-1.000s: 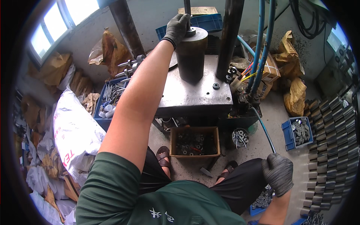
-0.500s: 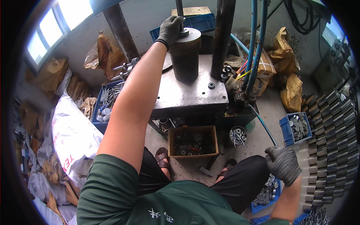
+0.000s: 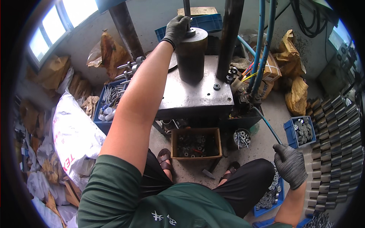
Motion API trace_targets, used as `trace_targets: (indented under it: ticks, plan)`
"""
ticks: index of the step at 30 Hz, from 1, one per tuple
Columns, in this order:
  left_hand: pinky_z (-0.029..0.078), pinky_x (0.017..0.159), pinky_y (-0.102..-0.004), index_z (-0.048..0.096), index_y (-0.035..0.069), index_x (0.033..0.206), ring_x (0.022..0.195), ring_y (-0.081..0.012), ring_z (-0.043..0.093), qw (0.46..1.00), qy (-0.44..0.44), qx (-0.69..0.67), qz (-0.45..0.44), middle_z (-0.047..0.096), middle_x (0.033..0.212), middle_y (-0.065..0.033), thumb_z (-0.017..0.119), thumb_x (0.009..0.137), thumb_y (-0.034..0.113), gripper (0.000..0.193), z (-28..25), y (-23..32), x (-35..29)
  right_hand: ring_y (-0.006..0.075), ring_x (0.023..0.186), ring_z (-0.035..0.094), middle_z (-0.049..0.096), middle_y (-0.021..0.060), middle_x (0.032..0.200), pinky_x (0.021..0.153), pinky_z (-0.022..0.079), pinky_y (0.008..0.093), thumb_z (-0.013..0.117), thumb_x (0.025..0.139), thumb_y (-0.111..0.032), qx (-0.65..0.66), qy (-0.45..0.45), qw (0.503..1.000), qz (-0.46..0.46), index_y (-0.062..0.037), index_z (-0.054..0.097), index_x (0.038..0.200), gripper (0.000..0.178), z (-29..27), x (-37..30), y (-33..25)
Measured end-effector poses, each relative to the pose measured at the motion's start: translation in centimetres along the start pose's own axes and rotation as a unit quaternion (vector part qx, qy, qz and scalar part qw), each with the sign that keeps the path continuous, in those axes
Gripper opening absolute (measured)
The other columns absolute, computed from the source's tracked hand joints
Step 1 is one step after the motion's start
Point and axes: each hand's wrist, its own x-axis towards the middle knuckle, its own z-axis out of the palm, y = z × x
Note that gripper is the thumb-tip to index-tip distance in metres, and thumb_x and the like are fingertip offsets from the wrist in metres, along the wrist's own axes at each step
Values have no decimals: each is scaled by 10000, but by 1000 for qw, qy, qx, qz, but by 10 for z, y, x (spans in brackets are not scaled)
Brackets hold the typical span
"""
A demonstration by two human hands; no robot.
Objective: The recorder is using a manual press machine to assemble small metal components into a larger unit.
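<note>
My left hand (image 3: pixel 178 31), in a dark grey glove, reaches to the top of a thick steel cylinder (image 3: pixel 191 57) standing on a metal press table (image 3: pixel 178 95). Its fingers are closed at a small metal ring (image 3: pixel 191 33) on the cylinder, just beside a vertical press rod (image 3: pixel 186 8). What they pinch is mostly hidden. Low on the right, my gloved right hand (image 3: pixel 291 167) is wrapped round the end of a long blue lever (image 3: pixel 268 126). A small round bearing (image 3: pixel 216 86) lies on the table, right of the cylinder.
A wooden box (image 3: pixel 195 156) of dark round parts sits below the table, beside a bucket (image 3: pixel 242 138) of rings. Blue bins (image 3: pixel 289 133) and stacked metal pieces (image 3: pixel 330 152) stand right. A white sack (image 3: pixel 72 133) and a bin of pins (image 3: pixel 102 123) lie left.
The view has shifted slightly. My right hand sits a little further right on the lever's end; my left hand stays at the ring on the cylinder.
</note>
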Motion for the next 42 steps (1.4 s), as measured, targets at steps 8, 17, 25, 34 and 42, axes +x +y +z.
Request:
trace_targets:
  ticks: [8, 17, 25, 34, 42]
  plan:
    - [547, 762, -282, 711, 49, 1054, 775, -120, 641, 1000, 6, 2, 1, 692, 867, -40, 630, 987, 296, 268, -2, 1, -3, 383, 864, 706, 721, 211, 940, 790, 573, 460, 631, 849, -100, -5, -41, 999, 2, -38, 734, 1050, 234, -9, 7, -4]
    - [549, 765, -282, 707, 38, 1063, 772, -124, 643, 1000, 5, 26, 13, 688, 864, -47, 620, 988, 293, 279, 1, -2, 2, 391, 828, 692, 708, 207, 908, 755, 563, 449, 642, 859, -84, -21, -49, 998, -22, -26, 718, 1089, 248, -5, 3, 5]
    - [529, 744, -318, 714, 42, 1051, 771, -150, 656, 999, 12, -24, 35, 700, 835, -74, 614, 954, 354, 341, 7, -2, -4, 339, 827, 710, 704, 192, 932, 734, 551, 427, 656, 942, -123, -21, 260, 962, -80, -47, 712, 1104, 187, -48, 90, 2]
    - [547, 718, -270, 676, 51, 1174, 779, -90, 594, 997, -36, -65, 12, 649, 879, -21, 646, 996, 288, 298, -4, 2, -1, 319, 1047, 721, 739, 164, 1125, 902, 571, 440, 592, 974, -518, -108, 318, 941, 40, -126, 678, 1269, 498, -92, 247, 13]
    - [536, 729, -249, 642, 43, 1133, 719, -83, 576, 985, -45, -162, -48, 632, 843, -26, 657, 996, 155, 178, 10, 41, -27, 352, 1105, 692, 718, 197, 1152, 959, 541, 488, 522, 959, -629, -165, 243, 951, 98, -79, 697, 1192, 623, -103, 244, 8]
